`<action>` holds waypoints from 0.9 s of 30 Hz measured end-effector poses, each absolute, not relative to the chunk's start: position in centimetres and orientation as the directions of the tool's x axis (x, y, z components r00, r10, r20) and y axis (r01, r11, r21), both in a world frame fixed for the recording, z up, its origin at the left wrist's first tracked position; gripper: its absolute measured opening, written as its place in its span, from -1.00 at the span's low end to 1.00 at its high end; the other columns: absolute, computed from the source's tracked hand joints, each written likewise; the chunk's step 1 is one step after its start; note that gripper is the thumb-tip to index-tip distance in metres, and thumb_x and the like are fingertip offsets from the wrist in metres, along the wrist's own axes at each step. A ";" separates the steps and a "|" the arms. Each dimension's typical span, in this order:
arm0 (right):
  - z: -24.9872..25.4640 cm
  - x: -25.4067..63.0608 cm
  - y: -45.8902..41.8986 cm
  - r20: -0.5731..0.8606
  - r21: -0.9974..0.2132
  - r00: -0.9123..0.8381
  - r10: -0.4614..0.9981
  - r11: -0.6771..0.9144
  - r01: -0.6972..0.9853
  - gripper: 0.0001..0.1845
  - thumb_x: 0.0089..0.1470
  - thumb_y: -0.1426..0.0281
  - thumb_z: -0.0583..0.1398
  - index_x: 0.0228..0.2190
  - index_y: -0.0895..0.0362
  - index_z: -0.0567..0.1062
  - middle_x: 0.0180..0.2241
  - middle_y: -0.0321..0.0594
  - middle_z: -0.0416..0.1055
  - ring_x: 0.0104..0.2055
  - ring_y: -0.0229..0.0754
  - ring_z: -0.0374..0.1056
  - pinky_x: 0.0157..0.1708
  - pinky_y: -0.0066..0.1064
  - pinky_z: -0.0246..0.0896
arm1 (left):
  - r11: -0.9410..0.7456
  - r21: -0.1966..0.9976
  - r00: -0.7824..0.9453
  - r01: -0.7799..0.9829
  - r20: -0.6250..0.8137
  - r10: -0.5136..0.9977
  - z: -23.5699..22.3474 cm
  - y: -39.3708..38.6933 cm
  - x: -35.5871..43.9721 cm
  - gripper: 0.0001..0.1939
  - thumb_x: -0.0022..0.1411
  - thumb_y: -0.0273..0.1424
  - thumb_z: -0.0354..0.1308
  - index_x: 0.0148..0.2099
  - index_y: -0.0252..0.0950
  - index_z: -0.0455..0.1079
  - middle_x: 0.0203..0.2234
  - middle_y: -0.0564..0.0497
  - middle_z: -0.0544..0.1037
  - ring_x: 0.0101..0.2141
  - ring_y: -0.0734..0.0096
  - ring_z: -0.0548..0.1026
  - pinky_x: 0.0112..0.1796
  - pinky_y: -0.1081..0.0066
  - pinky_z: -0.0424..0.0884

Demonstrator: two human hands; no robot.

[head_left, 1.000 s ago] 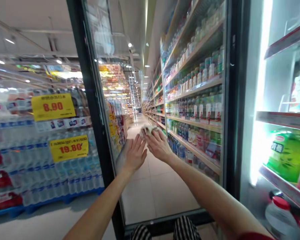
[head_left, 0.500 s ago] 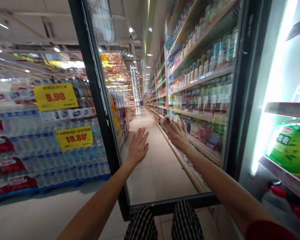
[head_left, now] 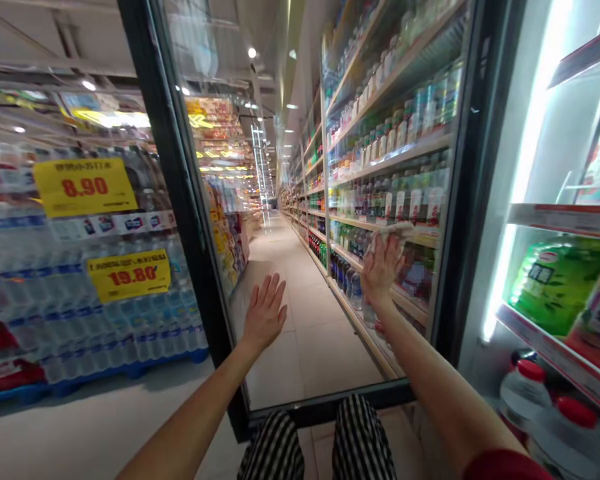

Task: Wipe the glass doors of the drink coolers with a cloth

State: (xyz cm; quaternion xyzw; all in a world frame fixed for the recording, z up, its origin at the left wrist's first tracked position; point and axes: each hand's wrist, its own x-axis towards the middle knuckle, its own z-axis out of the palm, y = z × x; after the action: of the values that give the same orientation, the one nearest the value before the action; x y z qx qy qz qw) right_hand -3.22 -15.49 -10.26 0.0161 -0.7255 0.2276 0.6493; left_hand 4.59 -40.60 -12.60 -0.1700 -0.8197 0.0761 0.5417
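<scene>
Crumpled off-white cloth [head_left: 399,231] is held against clear, black-framed glass door [head_left: 305,300] by right hand [head_left: 381,270], right of centre, grip unclear; left hand [head_left: 265,312] spread apart from it, lower centre

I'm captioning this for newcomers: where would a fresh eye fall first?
Probably on the dark-framed glass door mid-picture, where the left hand is spread open and the right hand holds a pale cloth under its fingers. Next, perhaps, come two yellow price signs by stacked bottles at left, and the green bag at right.
</scene>
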 end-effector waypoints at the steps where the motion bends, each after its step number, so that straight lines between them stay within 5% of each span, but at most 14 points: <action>1: -10.7 -3.0 -16.1 0.957 -0.283 -0.158 0.243 0.903 -0.324 -0.43 0.14 0.36 -0.06 0.19 0.09 0.02 0.24 0.01 -0.09 0.29 0.09 -0.27 0.12 0.15 -0.20 | 0.932 -0.310 -0.355 0.187 0.863 0.358 -12.8 -40.7 4.7 -0.43 0.21 -0.41 -0.07 0.26 -0.33 -0.02 0.20 -0.14 0.09 0.24 0.24 -0.09 0.18 0.13 -0.06; 5: -14.6 -1.7 -17.7 0.876 0.357 -0.098 -0.472 0.772 -0.527 -0.44 0.08 0.42 0.03 0.13 -0.14 0.14 0.12 -0.23 0.19 0.24 -0.08 -0.07 0.20 -0.03 -0.29 | 0.919 -0.353 -0.341 0.177 0.853 0.394 -12.8 -41.3 4.8 -0.42 0.20 -0.41 -0.06 0.26 -0.32 -0.04 0.19 -0.14 0.10 0.24 0.25 -0.07 0.17 0.15 -0.03; 6: -15.3 -1.7 -17.0 0.834 0.412 -0.095 -0.544 0.728 -0.548 -0.45 0.08 0.42 0.04 0.11 -0.18 0.17 0.09 -0.27 0.23 0.22 -0.10 -0.03 0.21 -0.04 -0.30 | 0.912 -0.367 -0.335 0.180 0.849 0.408 -12.8 -41.4 4.9 -0.41 0.20 -0.42 -0.06 0.27 -0.32 -0.05 0.19 -0.13 0.11 0.23 0.25 -0.06 0.17 0.16 -0.02; 8: -15.7 -2.4 -14.4 0.911 0.236 -0.186 -0.367 0.837 -0.494 -0.48 0.11 0.40 0.01 0.11 -0.16 0.17 0.11 -0.24 0.20 0.21 -0.05 -0.02 0.18 0.03 -0.26 | 0.906 -0.378 -0.333 0.190 0.844 0.421 -12.8 -41.4 5.0 -0.40 0.20 -0.43 -0.05 0.27 -0.30 -0.07 0.19 -0.13 0.11 0.23 0.25 -0.05 0.17 0.17 -0.02; 11: -14.9 -3.7 -10.6 0.902 -0.421 -0.220 0.373 0.873 -0.247 -0.45 0.16 0.35 -0.12 0.19 0.04 0.01 0.20 0.01 0.01 0.24 0.09 -0.11 0.08 0.18 -0.11 | 0.922 -0.337 -0.345 0.190 0.856 0.384 -13.3 -40.9 4.9 -0.36 0.18 -0.42 -0.03 0.28 -0.33 -0.12 0.20 -0.16 0.07 0.24 0.20 -0.07 0.17 0.12 -0.04; 12: -15.0 -3.9 -10.3 0.842 -0.538 -0.190 0.506 0.816 -0.210 -0.43 0.17 0.34 -0.13 0.20 0.09 -0.03 0.22 0.06 -0.05 0.25 0.13 -0.15 0.05 0.20 -0.08 | 0.931 -0.315 -0.347 0.185 0.865 0.362 -13.5 -40.5 4.9 -0.34 0.18 -0.42 -0.03 0.29 -0.35 -0.14 0.21 -0.18 0.06 0.24 0.17 -0.09 0.16 0.10 -0.05; 14: -16.0 -3.6 -11.0 0.863 -0.502 -0.192 0.467 0.833 -0.232 -0.41 0.15 0.34 -0.10 0.20 0.11 -0.02 0.23 0.07 -0.11 0.27 0.15 -0.21 0.06 0.18 -0.07 | 0.946 -0.275 -0.340 0.174 0.884 0.320 -13.9 -39.9 4.7 -0.31 0.18 -0.40 -0.02 0.29 -0.37 -0.18 0.21 -0.20 0.04 0.24 0.14 -0.11 0.16 0.07 -0.05; 17: -18.8 -2.5 -12.6 0.944 0.028 -0.284 -0.170 0.896 -0.442 -0.43 0.07 0.38 0.03 0.14 -0.02 0.14 0.20 -0.10 0.04 0.26 0.07 -0.15 0.14 0.05 -0.14 | 0.959 -0.233 -0.328 0.161 0.904 0.275 -14.3 -39.4 4.4 -0.30 0.18 -0.40 -0.02 0.30 -0.37 -0.21 0.22 -0.21 0.02 0.24 0.14 -0.11 0.16 0.06 -0.05; 19: -19.9 -2.2 -12.0 0.878 0.175 -0.305 -0.368 0.842 -0.511 -0.47 0.05 0.39 0.05 0.09 -0.10 0.23 0.14 -0.18 0.16 0.23 0.01 -0.05 0.16 0.02 -0.17 | 0.959 -0.232 -0.333 0.163 0.902 0.275 -14.6 -39.4 4.5 -0.31 0.18 -0.40 -0.02 0.30 -0.36 -0.21 0.22 -0.21 0.01 0.24 0.15 -0.12 0.16 0.06 -0.05; 20: -20.0 -2.4 -11.2 0.902 0.106 -0.324 -0.286 0.874 -0.475 -0.49 0.07 0.39 0.03 0.09 -0.08 0.23 0.13 -0.17 0.17 0.22 0.02 -0.04 0.15 0.04 -0.16 | 0.957 -0.237 -0.342 0.166 0.897 0.282 -14.8 -39.4 4.5 -0.31 0.18 -0.41 -0.02 0.30 -0.35 -0.20 0.22 -0.20 0.01 0.24 0.16 -0.12 0.16 0.07 -0.06; 23: -19.6 -3.2 -9.5 0.897 -0.410 -0.274 0.346 0.883 -0.227 -0.46 0.12 0.40 -0.09 0.16 0.12 0.11 0.19 0.04 0.01 0.24 0.13 -0.11 0.07 0.17 -0.09 | 0.956 -0.237 -0.370 0.172 0.884 0.286 -15.5 -39.4 4.6 -0.32 0.18 -0.40 -0.02 0.30 -0.34 -0.18 0.23 -0.20 0.00 0.25 0.15 -0.14 0.16 0.06 -0.06; 24: -19.7 -3.3 -9.8 0.861 -0.495 -0.243 0.447 0.847 -0.197 -0.44 0.12 0.41 -0.11 0.17 0.18 0.07 0.21 0.09 -0.05 0.25 0.15 -0.16 0.06 0.18 -0.07 | 0.959 -0.228 -0.372 0.169 0.886 0.276 -15.7 -39.4 4.6 -0.32 0.18 -0.40 -0.02 0.29 -0.35 -0.18 0.23 -0.20 -0.01 0.25 0.14 -0.14 0.16 0.04 -0.07; 25: -20.0 -3.1 -10.7 0.861 -0.496 -0.242 0.448 0.844 -0.203 -0.43 0.12 0.41 -0.11 0.17 0.20 0.06 0.23 0.11 -0.09 0.26 0.15 -0.19 0.06 0.17 -0.06 | 0.962 -0.217 -0.374 0.165 0.889 0.265 -15.8 -39.3 4.6 -0.32 0.18 -0.39 -0.01 0.29 -0.36 -0.17 0.23 -0.21 -0.01 0.25 0.13 -0.15 0.16 0.03 -0.07; 27: -21.0 -2.3 -13.6 0.936 -0.273 -0.307 0.175 0.909 -0.316 -0.45 0.09 0.41 -0.04 0.15 0.14 0.13 0.22 0.03 -0.05 0.27 0.12 -0.21 0.10 0.10 -0.08 | 0.966 -0.206 -0.377 0.158 0.892 0.251 -16.0 -39.3 4.5 -0.32 0.18 -0.38 -0.01 0.29 -0.37 -0.16 0.23 -0.23 -0.01 0.25 0.12 -0.16 0.16 0.01 -0.08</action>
State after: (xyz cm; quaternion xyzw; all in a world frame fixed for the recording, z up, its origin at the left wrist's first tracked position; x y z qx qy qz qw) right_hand -2.31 -13.57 -21.00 0.0451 -0.7810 0.2088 0.5868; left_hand 4.54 -39.27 -16.02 -0.1235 -0.8285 0.0430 0.5445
